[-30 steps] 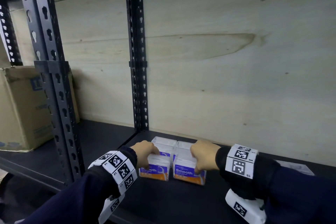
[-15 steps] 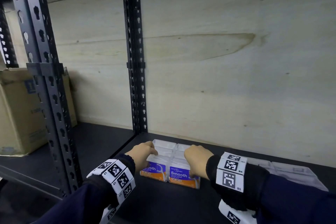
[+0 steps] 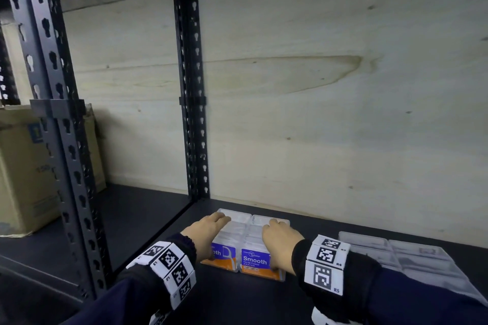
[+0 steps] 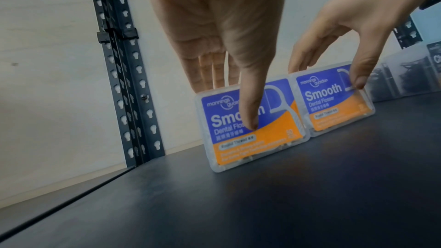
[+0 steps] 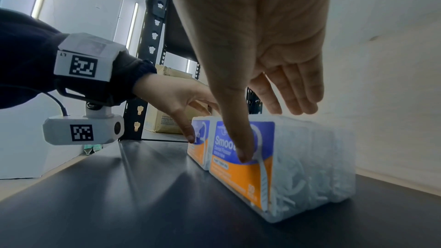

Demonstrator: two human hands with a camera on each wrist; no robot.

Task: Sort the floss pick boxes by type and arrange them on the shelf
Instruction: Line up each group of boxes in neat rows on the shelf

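Note:
Two rows of clear floss pick boxes with blue and orange "Smooth" labels stand side by side on the dark shelf (image 3: 237, 301), close to the back wall. My left hand (image 3: 208, 232) lies over the left row (image 3: 224, 261), with its thumb (image 4: 250, 120) on the front label and straight fingers across the tops. My right hand (image 3: 277, 240) lies the same way over the right row (image 3: 254, 262). Its thumb (image 5: 241, 150) touches the front label and its fingers (image 5: 298, 97) stretch flat above the box tops (image 5: 310, 157).
More clear boxes (image 3: 409, 256) lie flat on the shelf to the right; in the left wrist view they hold dark picks (image 4: 405, 76). A black slotted upright (image 3: 192, 87) stands just left of the rows, and a cardboard box (image 3: 23, 166) sits on the neighbouring shelf bay.
Both hands have gone from curled over the rows to fingers stretched flat along the tops. The two rows stay together in the same spot near the upright.

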